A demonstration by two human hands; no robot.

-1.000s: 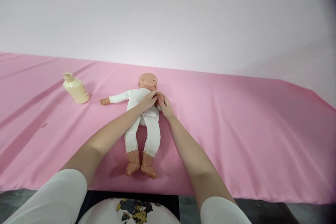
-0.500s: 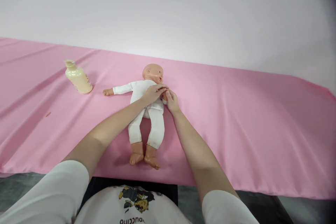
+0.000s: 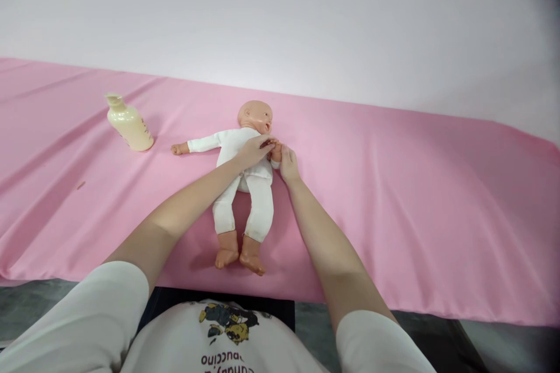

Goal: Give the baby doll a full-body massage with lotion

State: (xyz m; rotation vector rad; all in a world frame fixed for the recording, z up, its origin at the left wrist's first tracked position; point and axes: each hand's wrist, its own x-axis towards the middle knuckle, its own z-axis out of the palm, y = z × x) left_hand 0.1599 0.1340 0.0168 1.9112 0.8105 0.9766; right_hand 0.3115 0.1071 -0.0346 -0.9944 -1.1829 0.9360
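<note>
A baby doll [image 3: 236, 143] in a white suit lies on its back, its bald head turned to the right and its feet toward me. My left hand [image 3: 256, 150] reaches across the doll's chest, its fingers closed on the doll's hand [image 3: 276, 153] at the right side of the body. My right hand [image 3: 289, 164] is closed at the outer side of that same small hand, fingertips against it. The doll's other arm stretches out to the left on the cloth.
A pale yellow bottle [image 3: 130, 127] stands to the left of the doll. Nearer to me lies a small brownish scrap [image 3: 81, 185]. A pink cloth [image 3: 415, 204] with folds covers the table, with a white wall [image 3: 280, 17] behind it.
My left hand has drawn back slightly from the top of the doll's hand, so more of that small hand shows between my hands. The whole view has shifted a little.
</note>
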